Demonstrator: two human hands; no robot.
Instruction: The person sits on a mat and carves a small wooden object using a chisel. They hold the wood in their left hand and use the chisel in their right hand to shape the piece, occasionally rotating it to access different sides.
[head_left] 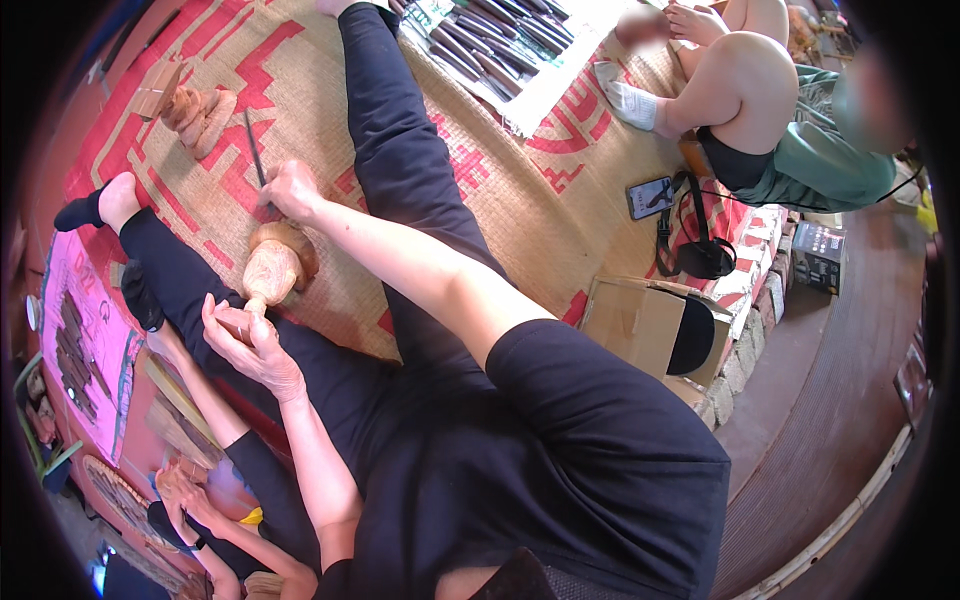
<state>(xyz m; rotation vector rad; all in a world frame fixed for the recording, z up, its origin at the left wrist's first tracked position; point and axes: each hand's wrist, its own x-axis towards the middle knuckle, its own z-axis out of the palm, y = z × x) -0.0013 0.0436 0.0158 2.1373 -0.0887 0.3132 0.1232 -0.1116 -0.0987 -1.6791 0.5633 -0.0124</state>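
Observation:
My left hand (255,350) is wrapped around the flat base of a pale carved wooden piece (272,272), close above my left thigh. The piece has a narrow neck and a rounded body. Behind its far end shows a darker rounded piece of wood (297,243); whether the two are joined I cannot tell. Just beyond them, my right hand (290,190) is closed on a long, thin, dark tool (252,140), possibly a file. Its slim length points away from me, over the mat and apart from the wood.
Another carved wooden figure (198,118) stands on the red-patterned woven mat (300,60). Several chisels (490,45) lie on white cloth at the far side. To the right are a seated person (740,90), a phone (650,198), a black bag (707,257) and a cardboard box (630,330). A co-worker's hands (185,490) are lower left.

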